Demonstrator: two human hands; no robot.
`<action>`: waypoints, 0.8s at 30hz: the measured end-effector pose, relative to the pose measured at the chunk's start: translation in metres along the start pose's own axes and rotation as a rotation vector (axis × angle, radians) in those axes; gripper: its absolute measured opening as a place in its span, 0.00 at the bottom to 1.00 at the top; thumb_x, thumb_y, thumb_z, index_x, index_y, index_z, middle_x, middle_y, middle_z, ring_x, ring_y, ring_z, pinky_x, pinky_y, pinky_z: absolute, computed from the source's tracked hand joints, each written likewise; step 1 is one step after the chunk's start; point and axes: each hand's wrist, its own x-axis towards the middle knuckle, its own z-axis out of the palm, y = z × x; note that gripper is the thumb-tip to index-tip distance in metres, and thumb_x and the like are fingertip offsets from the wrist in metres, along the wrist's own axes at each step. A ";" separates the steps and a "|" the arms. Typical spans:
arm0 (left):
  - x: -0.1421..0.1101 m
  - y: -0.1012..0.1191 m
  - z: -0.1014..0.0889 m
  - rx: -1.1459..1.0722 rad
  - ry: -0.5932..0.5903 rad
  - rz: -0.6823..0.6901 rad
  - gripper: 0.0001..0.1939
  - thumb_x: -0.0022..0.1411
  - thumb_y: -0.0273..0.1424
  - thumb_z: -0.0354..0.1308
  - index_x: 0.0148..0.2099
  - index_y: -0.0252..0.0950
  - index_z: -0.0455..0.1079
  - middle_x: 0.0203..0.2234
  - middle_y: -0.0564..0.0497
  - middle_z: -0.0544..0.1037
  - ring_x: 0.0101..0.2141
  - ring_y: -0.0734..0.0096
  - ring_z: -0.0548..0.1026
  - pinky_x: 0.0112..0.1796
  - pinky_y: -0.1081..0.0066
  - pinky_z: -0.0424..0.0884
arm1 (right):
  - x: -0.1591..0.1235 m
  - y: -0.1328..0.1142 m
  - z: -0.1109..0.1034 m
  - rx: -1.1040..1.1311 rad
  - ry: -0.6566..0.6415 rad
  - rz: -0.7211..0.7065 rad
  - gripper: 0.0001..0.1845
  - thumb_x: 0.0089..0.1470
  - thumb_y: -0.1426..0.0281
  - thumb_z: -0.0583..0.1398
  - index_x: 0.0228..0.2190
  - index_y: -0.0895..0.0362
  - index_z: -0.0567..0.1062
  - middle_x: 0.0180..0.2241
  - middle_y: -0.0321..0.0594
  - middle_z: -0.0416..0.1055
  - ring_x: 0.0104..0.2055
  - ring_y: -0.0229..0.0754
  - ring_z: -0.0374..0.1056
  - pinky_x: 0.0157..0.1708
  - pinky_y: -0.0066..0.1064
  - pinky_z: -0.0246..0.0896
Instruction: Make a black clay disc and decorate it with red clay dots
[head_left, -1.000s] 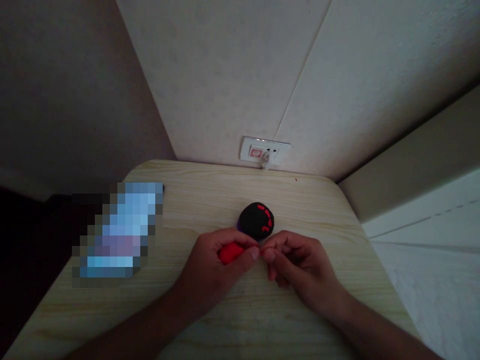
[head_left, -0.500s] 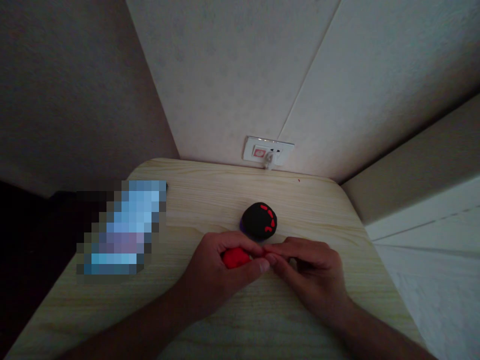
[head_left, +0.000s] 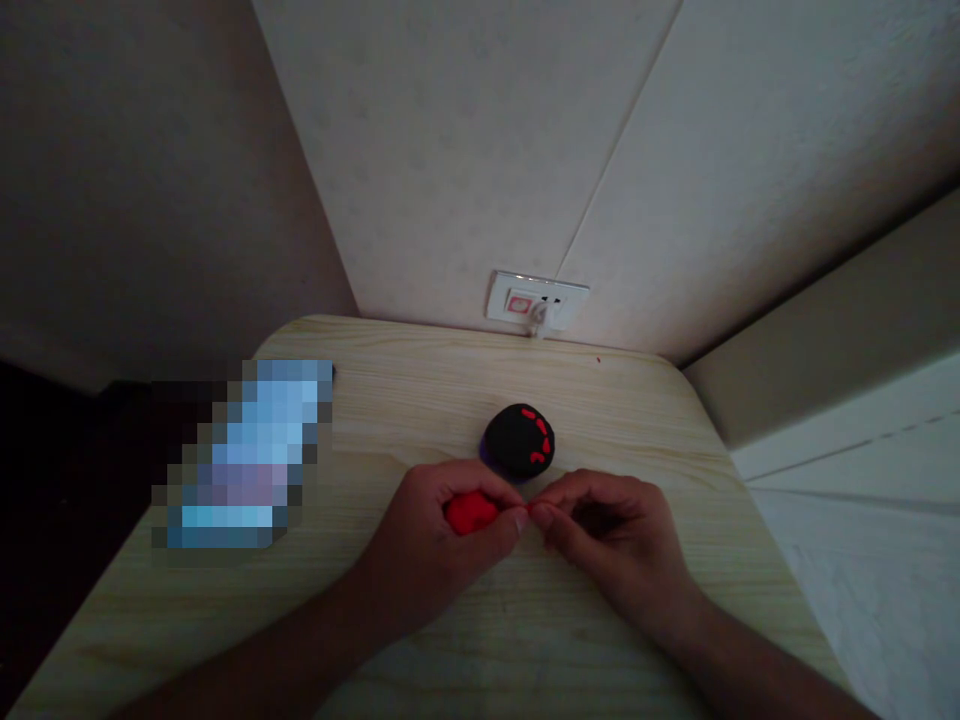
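Note:
A lump of red modelling clay sits in the curl of my left hand, whose thumb and forefinger close around it. Fingertip to fingertip with it, my right hand pinches a small bit of red clay. Just beyond both hands lies a rounded black clay disc with purple along its lower left side. Several short red clay strips form a curve on the disc's right part.
The pale wooden table has rounded far corners. At its left lies a blurred-out, bright, slanted rectangular object. A wall socket with a plug in it is just above the far edge. A tiny red speck lies near that edge.
My right hand's fingers have shifted slightly, and its thumb now presses against the forefinger on the red bit. My left hand and the black disc stay nearly where they were.

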 end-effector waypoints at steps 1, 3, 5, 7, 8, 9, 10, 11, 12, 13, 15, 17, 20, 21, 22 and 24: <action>0.000 0.000 0.000 0.007 0.002 -0.002 0.03 0.56 0.28 0.65 0.31 0.37 0.80 0.25 0.54 0.82 0.29 0.70 0.77 0.32 0.73 0.71 | 0.000 0.000 0.000 -0.010 -0.006 0.004 0.05 0.53 0.71 0.70 0.26 0.57 0.82 0.21 0.36 0.77 0.21 0.32 0.69 0.22 0.20 0.65; -0.001 0.000 0.000 0.007 -0.003 -0.013 0.03 0.56 0.29 0.65 0.31 0.37 0.80 0.26 0.53 0.82 0.29 0.69 0.77 0.32 0.72 0.71 | 0.000 0.000 -0.001 -0.023 -0.014 0.010 0.05 0.54 0.70 0.69 0.27 0.57 0.81 0.21 0.36 0.76 0.21 0.33 0.68 0.22 0.21 0.65; -0.001 0.000 0.000 -0.003 -0.014 -0.024 0.04 0.57 0.30 0.65 0.32 0.36 0.80 0.27 0.52 0.83 0.30 0.68 0.77 0.34 0.72 0.71 | 0.000 0.000 -0.002 -0.042 -0.019 -0.005 0.02 0.55 0.70 0.68 0.32 0.56 0.81 0.22 0.36 0.76 0.22 0.34 0.68 0.23 0.22 0.65; -0.001 0.001 -0.001 -0.019 -0.024 -0.035 0.05 0.57 0.31 0.65 0.32 0.36 0.80 0.28 0.51 0.83 0.30 0.68 0.78 0.35 0.71 0.71 | 0.000 0.000 -0.006 -0.096 -0.032 -0.075 0.06 0.56 0.72 0.67 0.39 0.54 0.81 0.27 0.37 0.76 0.24 0.35 0.69 0.24 0.24 0.66; 0.000 0.001 -0.001 -0.029 -0.026 -0.044 0.05 0.57 0.31 0.65 0.32 0.35 0.80 0.28 0.51 0.83 0.30 0.68 0.77 0.34 0.71 0.71 | 0.001 0.001 -0.008 -0.136 -0.048 -0.133 0.09 0.56 0.73 0.67 0.41 0.54 0.81 0.30 0.38 0.77 0.26 0.36 0.69 0.24 0.25 0.67; 0.000 0.001 -0.001 -0.039 -0.025 -0.054 0.05 0.57 0.31 0.65 0.32 0.35 0.80 0.27 0.51 0.83 0.30 0.68 0.77 0.34 0.71 0.71 | 0.002 0.001 -0.010 -0.177 -0.070 -0.196 0.11 0.56 0.75 0.66 0.43 0.53 0.81 0.32 0.40 0.77 0.27 0.36 0.70 0.25 0.27 0.68; 0.001 0.002 -0.001 -0.051 -0.025 -0.064 0.05 0.56 0.31 0.65 0.32 0.35 0.80 0.27 0.52 0.83 0.30 0.68 0.76 0.33 0.72 0.71 | 0.002 0.001 -0.012 -0.215 -0.096 -0.256 0.13 0.56 0.76 0.66 0.44 0.53 0.81 0.35 0.41 0.77 0.28 0.37 0.70 0.26 0.28 0.68; 0.002 0.002 -0.002 -0.064 -0.026 -0.074 0.05 0.56 0.32 0.65 0.31 0.35 0.80 0.26 0.52 0.82 0.29 0.69 0.75 0.33 0.72 0.70 | 0.003 0.001 -0.013 -0.248 -0.123 -0.306 0.14 0.56 0.77 0.66 0.44 0.53 0.81 0.37 0.42 0.77 0.28 0.37 0.71 0.26 0.28 0.69; 0.002 0.002 -0.002 -0.073 -0.032 -0.079 0.06 0.56 0.32 0.65 0.31 0.35 0.79 0.26 0.52 0.82 0.29 0.70 0.75 0.32 0.72 0.70 | 0.004 0.000 -0.014 -0.275 -0.145 -0.344 0.15 0.55 0.78 0.66 0.44 0.53 0.81 0.38 0.43 0.77 0.29 0.37 0.72 0.27 0.29 0.70; 0.003 0.002 -0.002 -0.080 -0.037 -0.081 0.06 0.56 0.32 0.65 0.31 0.35 0.79 0.25 0.52 0.81 0.28 0.70 0.74 0.32 0.73 0.69 | 0.004 0.000 -0.015 -0.297 -0.156 -0.372 0.15 0.55 0.79 0.66 0.43 0.53 0.81 0.38 0.43 0.77 0.29 0.37 0.72 0.27 0.29 0.70; 0.004 0.001 -0.003 -0.090 -0.051 -0.082 0.06 0.56 0.32 0.65 0.31 0.35 0.79 0.25 0.53 0.80 0.28 0.71 0.73 0.31 0.73 0.68 | 0.005 -0.001 -0.016 -0.338 -0.156 -0.409 0.15 0.54 0.79 0.67 0.42 0.53 0.81 0.38 0.43 0.78 0.29 0.37 0.73 0.26 0.28 0.71; 0.004 0.001 -0.003 -0.100 -0.067 -0.080 0.06 0.56 0.32 0.65 0.31 0.35 0.79 0.24 0.53 0.80 0.27 0.72 0.72 0.31 0.73 0.68 | 0.005 -0.001 -0.016 -0.361 -0.145 -0.427 0.15 0.54 0.79 0.67 0.43 0.53 0.81 0.38 0.43 0.78 0.29 0.37 0.73 0.26 0.28 0.71; 0.002 0.000 -0.003 -0.112 -0.084 -0.078 0.06 0.57 0.32 0.65 0.31 0.35 0.79 0.24 0.53 0.79 0.27 0.73 0.71 0.30 0.74 0.67 | 0.003 0.000 -0.016 -0.313 -0.143 -0.393 0.15 0.55 0.78 0.67 0.44 0.53 0.81 0.39 0.43 0.78 0.30 0.38 0.73 0.27 0.29 0.71; 0.002 0.000 -0.003 -0.112 -0.087 -0.079 0.06 0.57 0.32 0.65 0.31 0.35 0.79 0.24 0.54 0.79 0.27 0.73 0.71 0.30 0.74 0.66 | 0.003 0.001 -0.016 -0.285 -0.143 -0.360 0.13 0.56 0.76 0.66 0.44 0.54 0.81 0.38 0.43 0.78 0.31 0.39 0.74 0.28 0.30 0.71; 0.001 0.000 -0.003 -0.110 -0.088 -0.081 0.06 0.57 0.32 0.65 0.31 0.35 0.79 0.23 0.54 0.79 0.26 0.73 0.71 0.29 0.74 0.66 | 0.003 0.001 -0.016 -0.262 -0.142 -0.320 0.10 0.58 0.75 0.66 0.42 0.54 0.81 0.36 0.44 0.79 0.32 0.41 0.75 0.29 0.31 0.71; 0.001 0.000 -0.003 -0.097 -0.083 -0.085 0.06 0.57 0.32 0.65 0.31 0.35 0.79 0.24 0.54 0.79 0.26 0.73 0.71 0.29 0.74 0.66 | 0.002 0.000 -0.016 -0.242 -0.142 -0.236 0.04 0.60 0.71 0.65 0.37 0.56 0.82 0.32 0.43 0.78 0.32 0.42 0.74 0.31 0.32 0.70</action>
